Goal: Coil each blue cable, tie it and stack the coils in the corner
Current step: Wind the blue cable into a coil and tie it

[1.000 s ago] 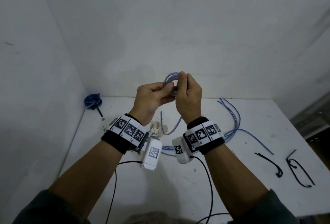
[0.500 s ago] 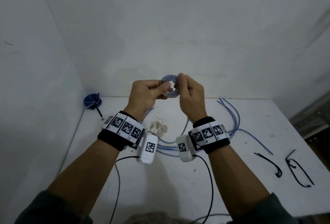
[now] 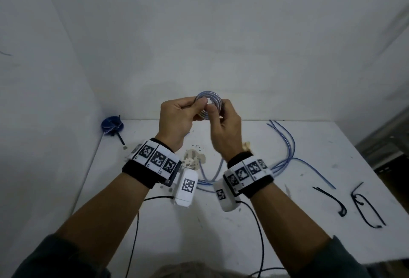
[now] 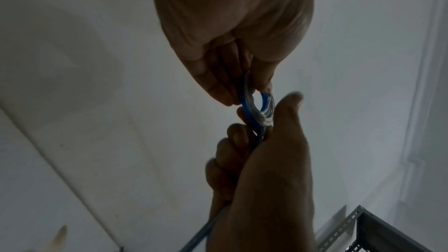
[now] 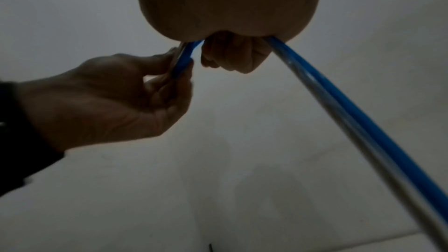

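I hold a small coil of blue cable [image 3: 208,102] up in front of the wall with both hands. My left hand [image 3: 199,106] pinches its left rim between thumb and fingers. My right hand [image 3: 215,111] grips the right and lower rim. In the left wrist view the coil [image 4: 257,106] sits between my left hand [image 4: 242,87] above and my right hand [image 4: 264,150] below. The cable's loose tail [image 5: 339,112] runs from my right hand [image 5: 230,53] down to the table. One tied blue coil [image 3: 111,123] lies in the far left corner.
Loose blue cables [image 3: 285,144] lie on the white table [image 3: 243,233] at the middle right. Two black ties [image 3: 332,200] [image 3: 365,209] lie near the right edge. A metal rack [image 3: 387,142] stands beyond the table's right side. Walls close off the back and left.
The coil now faces the camera more flatly than a second ago. My hands have shifted their hold on its rim, and the hanging tail has swung a little.
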### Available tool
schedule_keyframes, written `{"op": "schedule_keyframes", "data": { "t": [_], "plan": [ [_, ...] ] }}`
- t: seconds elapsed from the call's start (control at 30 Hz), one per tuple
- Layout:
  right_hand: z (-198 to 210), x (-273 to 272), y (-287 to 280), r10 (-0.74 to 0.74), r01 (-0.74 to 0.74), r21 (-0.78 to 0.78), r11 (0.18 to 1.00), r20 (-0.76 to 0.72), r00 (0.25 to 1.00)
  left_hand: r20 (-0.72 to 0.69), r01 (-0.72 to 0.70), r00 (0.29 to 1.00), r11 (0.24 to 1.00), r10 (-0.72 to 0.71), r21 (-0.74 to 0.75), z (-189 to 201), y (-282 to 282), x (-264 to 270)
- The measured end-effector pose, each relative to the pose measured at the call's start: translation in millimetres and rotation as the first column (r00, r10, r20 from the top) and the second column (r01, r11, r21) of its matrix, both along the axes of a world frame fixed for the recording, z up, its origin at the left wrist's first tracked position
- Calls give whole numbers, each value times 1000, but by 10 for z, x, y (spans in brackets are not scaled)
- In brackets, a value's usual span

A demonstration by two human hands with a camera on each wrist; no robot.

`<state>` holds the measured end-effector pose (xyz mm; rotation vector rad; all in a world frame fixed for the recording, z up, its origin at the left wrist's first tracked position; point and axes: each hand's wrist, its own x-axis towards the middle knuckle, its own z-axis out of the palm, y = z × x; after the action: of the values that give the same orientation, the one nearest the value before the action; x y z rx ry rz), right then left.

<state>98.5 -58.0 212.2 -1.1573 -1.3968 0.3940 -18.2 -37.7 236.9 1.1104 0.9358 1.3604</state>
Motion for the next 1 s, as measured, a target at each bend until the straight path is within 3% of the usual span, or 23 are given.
{"op": "schedule_keyframes", "data": {
  "t": [0.13,0.37,0.47,0.57,0.67,0.73,0.8,0.9,1.0],
  "plan": [
    [-38,-85,40,-87,87,-9,996,-89,992,30,110,994,992,-108,-60,-47,-56,-11],
    [85,61,39,133,-155,-70,985,-254,958,-33,184,982,981,-186,-66,-88,-7,-213],
    [101,105,37,146,-167,-90,982,-203,968,-86,238,966,968,-245,-83,-87,18,-277],
    [120,184,52,216,-217,-92,972,-20,976,-231,273,934,961,-273,-33,-42,91,-351],
    [159,216,69,255,-244,-99,965,119,960,-336,229,922,971,-193,70,9,138,-353],
    [171,197,74,207,-197,-88,976,132,969,-325,155,941,975,-97,158,14,121,-290],
    [135,115,63,110,-107,-68,992,45,993,-261,61,965,978,-8,198,2,84,-194],
    [62,-95,24,-44,26,-76,997,-239,970,-159,-66,983,983,94,174,-90,55,-55],
    [27,-198,34,-150,128,-96,987,-272,951,-163,-143,971,973,173,184,-172,15,-12]
  ]
}}
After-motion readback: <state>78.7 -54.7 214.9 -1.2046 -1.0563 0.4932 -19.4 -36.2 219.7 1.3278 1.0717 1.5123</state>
